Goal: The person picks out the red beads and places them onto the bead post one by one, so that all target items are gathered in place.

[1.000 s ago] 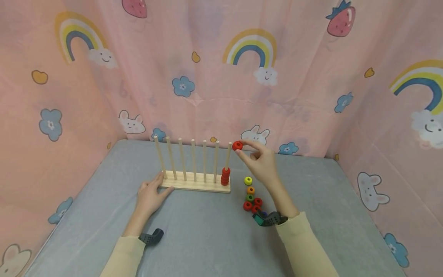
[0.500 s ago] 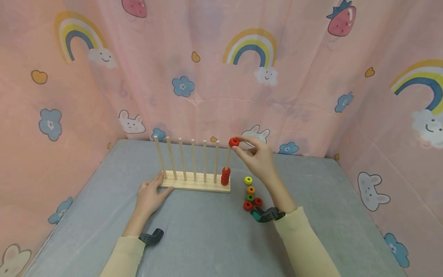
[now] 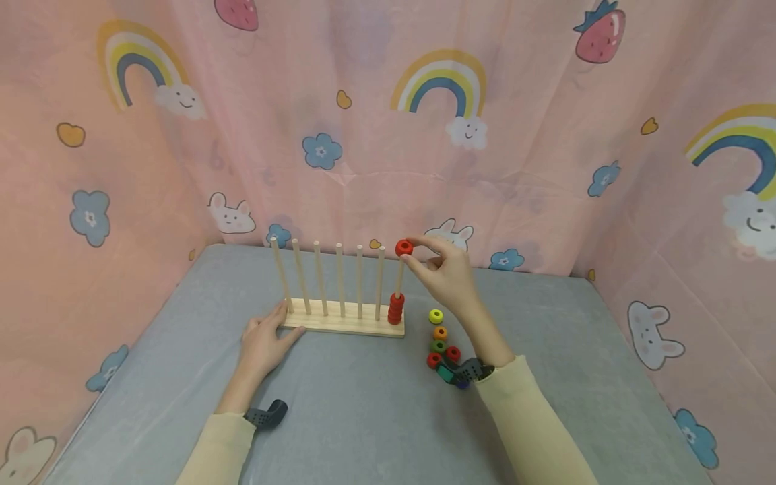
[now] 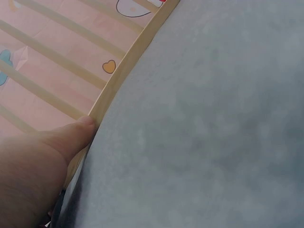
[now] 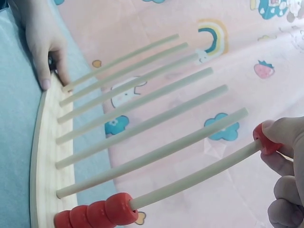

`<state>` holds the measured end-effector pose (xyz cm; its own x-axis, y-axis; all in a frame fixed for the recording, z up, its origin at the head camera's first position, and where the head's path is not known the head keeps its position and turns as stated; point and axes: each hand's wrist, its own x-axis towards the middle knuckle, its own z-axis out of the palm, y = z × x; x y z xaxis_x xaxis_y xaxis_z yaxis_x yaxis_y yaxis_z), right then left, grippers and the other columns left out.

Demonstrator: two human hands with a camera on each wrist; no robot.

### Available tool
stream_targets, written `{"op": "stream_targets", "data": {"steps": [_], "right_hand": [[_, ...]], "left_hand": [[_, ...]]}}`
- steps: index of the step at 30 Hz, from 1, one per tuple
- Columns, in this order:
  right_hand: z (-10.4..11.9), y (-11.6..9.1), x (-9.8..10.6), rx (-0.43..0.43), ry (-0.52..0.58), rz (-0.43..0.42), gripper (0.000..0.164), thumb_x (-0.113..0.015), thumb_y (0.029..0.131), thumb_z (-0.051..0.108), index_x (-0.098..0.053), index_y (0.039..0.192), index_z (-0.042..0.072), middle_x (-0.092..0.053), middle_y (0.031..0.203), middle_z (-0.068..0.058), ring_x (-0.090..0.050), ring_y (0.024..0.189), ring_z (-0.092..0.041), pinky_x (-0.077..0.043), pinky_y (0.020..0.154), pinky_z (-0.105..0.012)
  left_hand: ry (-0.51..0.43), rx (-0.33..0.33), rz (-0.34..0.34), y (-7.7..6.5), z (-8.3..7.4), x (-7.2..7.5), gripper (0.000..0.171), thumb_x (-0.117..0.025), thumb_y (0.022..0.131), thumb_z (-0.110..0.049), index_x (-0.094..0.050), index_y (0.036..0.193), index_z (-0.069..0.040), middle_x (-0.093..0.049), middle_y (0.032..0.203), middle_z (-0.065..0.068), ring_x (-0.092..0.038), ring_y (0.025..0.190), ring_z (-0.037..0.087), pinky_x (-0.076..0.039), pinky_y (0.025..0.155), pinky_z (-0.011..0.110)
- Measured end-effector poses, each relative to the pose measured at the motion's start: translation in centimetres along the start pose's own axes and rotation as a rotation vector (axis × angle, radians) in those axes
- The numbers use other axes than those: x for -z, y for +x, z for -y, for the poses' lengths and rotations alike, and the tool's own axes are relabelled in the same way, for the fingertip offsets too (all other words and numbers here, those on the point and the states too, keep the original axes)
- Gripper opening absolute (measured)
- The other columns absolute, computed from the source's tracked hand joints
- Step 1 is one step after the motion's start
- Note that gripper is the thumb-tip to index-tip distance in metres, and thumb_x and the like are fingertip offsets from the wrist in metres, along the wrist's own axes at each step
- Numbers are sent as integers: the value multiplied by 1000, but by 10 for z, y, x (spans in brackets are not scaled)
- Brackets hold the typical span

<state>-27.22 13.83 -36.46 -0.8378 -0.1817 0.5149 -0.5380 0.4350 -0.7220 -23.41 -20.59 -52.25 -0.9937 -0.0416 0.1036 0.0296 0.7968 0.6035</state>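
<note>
A wooden peg stand point(image 3: 345, 327) with several upright pegs sits mid-table. My left hand point(image 3: 261, 345) grips its left end, thumb against the front edge, as the left wrist view also shows. Between thumb and fingertips, my right hand point(image 3: 450, 279) pinches a red bead point(image 3: 403, 248) at the tip of the rightmost peg. In the right wrist view that bead point(image 5: 266, 138) has its hole facing the peg point(image 5: 199, 176), right at the peg's end. Several red beads point(image 3: 395, 308) are stacked at the bottom of this same peg; the other pegs are bare.
Loose beads lie right of the stand: yellow point(image 3: 436, 316), orange point(image 3: 440, 333), green point(image 3: 438, 345) and red point(image 3: 453, 353). A dark blue bead point(image 3: 463, 385) is partly hidden by the right wrist camera point(image 3: 473, 370). A pink printed curtain point(image 3: 376, 175) hangs behind the grey table.
My right hand has moved left, bringing the red bead from beside the rightmost peg to its top. The left hand and the stand have stayed in place.
</note>
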Motion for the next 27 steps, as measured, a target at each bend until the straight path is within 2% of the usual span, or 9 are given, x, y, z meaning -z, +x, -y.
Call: {"op": "stream_targets", "data": {"steps": [11, 27], "right_hand": [[-5, -2, -4, -3, -55, 0, 33, -81, 96, 15, -76, 128, 7, -73, 117, -12, -28, 45, -6, -27, 46, -24], [-7, -4, -5, -3, -70, 4, 33, -82, 96, 15, -77, 128, 7, -74, 117, -13, -26, 45, -5, -26, 47, -24]], "left_hand": [[-6, 3, 2, 1, 1, -1, 78, -72, 102, -41, -40, 162, -3, -38, 169, 14, -47, 129, 45, -34, 107, 60], [-4, -7, 1, 0, -1, 1, 78, -72, 102, -41, -40, 162, -2, -38, 168, 16, -47, 128, 46, -35, 107, 59]]}}
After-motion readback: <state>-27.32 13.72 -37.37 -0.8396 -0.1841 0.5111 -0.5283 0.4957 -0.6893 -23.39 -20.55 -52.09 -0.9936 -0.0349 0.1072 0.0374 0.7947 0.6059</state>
